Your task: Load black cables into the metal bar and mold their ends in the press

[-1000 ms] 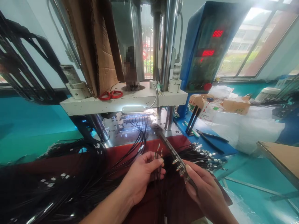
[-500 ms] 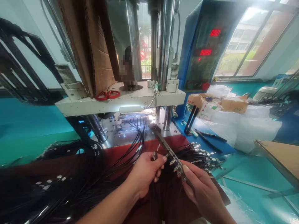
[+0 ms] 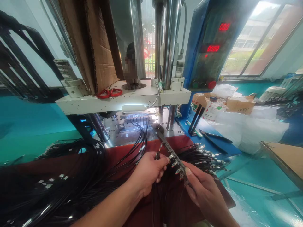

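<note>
My right hand (image 3: pixel 204 184) grips the lower end of a long dark metal bar (image 3: pixel 169 149), thumb on top. Along the bar's left edge sits a row of several small metal cable connectors (image 3: pixel 177 171). My left hand (image 3: pixel 148 171) is closed, with thumb and forefinger pinching a cable connector (image 3: pixel 170 156) against that edge. Another cable end (image 3: pixel 158 154), with a coppery tip, sticks up out of the same hand. Black cables hang below the bar, partly hidden by my hands. The bar's far end rests by the press plate (image 3: pixel 111 134).
Ahead stands a press with a white crossbeam (image 3: pixel 146 97); red scissors (image 3: pixel 109 93) lie on it. Black cables run from a lit mould (image 3: pixel 137 121). Cable bundles (image 3: pixel 203 157) lie at right and left on the red table (image 3: pixel 123 155). Pliers (image 3: pixel 215 138) lie on a blue surface.
The view has shifted slightly. Both hands keep their grip, and the left fingers stay at the same spot on the bar.
</note>
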Motion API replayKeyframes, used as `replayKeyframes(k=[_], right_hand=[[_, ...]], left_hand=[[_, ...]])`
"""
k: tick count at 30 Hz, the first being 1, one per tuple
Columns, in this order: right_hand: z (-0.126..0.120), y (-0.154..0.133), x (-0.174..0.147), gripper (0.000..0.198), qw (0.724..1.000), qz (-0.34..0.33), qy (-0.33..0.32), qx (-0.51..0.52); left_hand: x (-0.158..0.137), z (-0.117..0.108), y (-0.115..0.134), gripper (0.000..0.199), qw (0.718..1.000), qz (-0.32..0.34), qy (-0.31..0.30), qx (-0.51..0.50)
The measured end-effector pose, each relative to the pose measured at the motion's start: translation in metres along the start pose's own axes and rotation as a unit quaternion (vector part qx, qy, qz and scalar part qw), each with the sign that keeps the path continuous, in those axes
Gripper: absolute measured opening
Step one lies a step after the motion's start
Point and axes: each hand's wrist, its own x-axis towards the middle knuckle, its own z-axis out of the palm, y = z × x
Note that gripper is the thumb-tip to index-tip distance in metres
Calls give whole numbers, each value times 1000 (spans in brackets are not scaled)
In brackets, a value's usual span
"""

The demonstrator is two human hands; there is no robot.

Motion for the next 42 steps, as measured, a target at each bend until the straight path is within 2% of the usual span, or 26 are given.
replayKeyframes(k=[5,12,15,19,22,25,28,32,37,42], right_hand=[[2,7,2,52,997,-46,10,-53],[-12,-10,-7,49,999,4,39,22],[-21,-14,-12,53,999,14,41,32],[-22,-13,-14,52,998,28,57,26],[-19,-12,-14,50,997,20,80,8],[-19,-12,-14,45,997,-4,79,-4],[-20,-12,-14,46,997,20,75,8],[-19,-12,-15,51,998,42,55,-4],[-16,-13,-14,49,999,5,45,-29],[-16,-11,-13,46,999,3,30,-16]], left_hand=[[2,-3,-2,19,1000,5,2,-23],[-5,-10,-5,15,993,30,-35,-111],[-6,-12,-6,18,986,29,-22,-161],[-3,-9,-3,23,984,30,2,-178],[0,-4,-2,28,988,37,1,-148],[1,-1,-4,28,998,40,0,-54],[1,2,-7,29,999,48,5,25],[1,3,-9,29,998,46,6,37],[1,3,-9,28,998,38,9,43],[2,3,-8,31,998,33,4,44]])
